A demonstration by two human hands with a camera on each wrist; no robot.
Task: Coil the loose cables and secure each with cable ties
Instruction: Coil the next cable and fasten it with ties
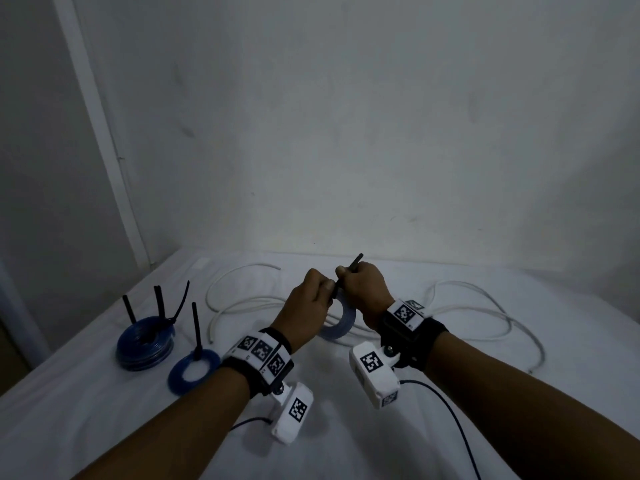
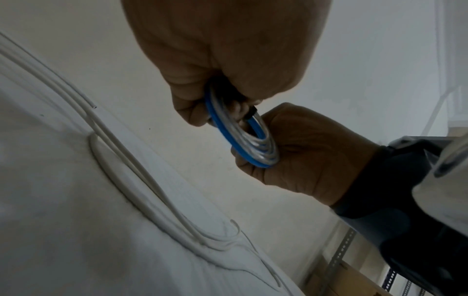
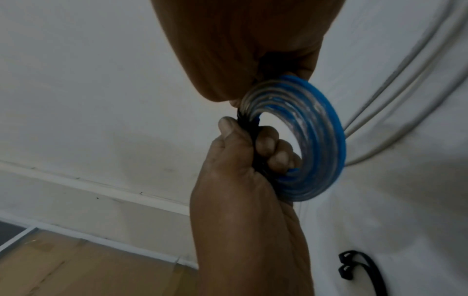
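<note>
Two hands meet above the middle of the white-covered table (image 1: pixel 346 427), lifted clear of its surface. Left hand (image 1: pixel 306 303): fingers curled, pinching the small blue coil (image 1: pixel 341 323) at its upper rim, where a black cable tie (image 1: pixel 348 273) wraps the turns. Right hand (image 1: pixel 363 289): fingers closed around the tie's free tail, which juts up and away past the knuckles. The coil hangs below and between the two fists, on edge; in the right wrist view its far rim stands clear while the near arc is hidden behind the curled fingers (image 3: pixel 268 144). The tie's head (small, dark) is hard to make out among the fingertips.

Near the table's left edge: one flat blue coil (image 1: pixel 194 370) with a tie tail upright, and behind it a stacked bundle of blue coils (image 1: pixel 145 344) with several tie tails standing up.

Behind the hands, toward the far edge: loose white cable (image 1: pixel 242 303) in broad loops, running across to the right side, part of it hidden by the hands and wrists.

Right wrist view only: spare black ties (image 3: pixel 354 266) on the cloth, cut off at the lower edge.
</note>
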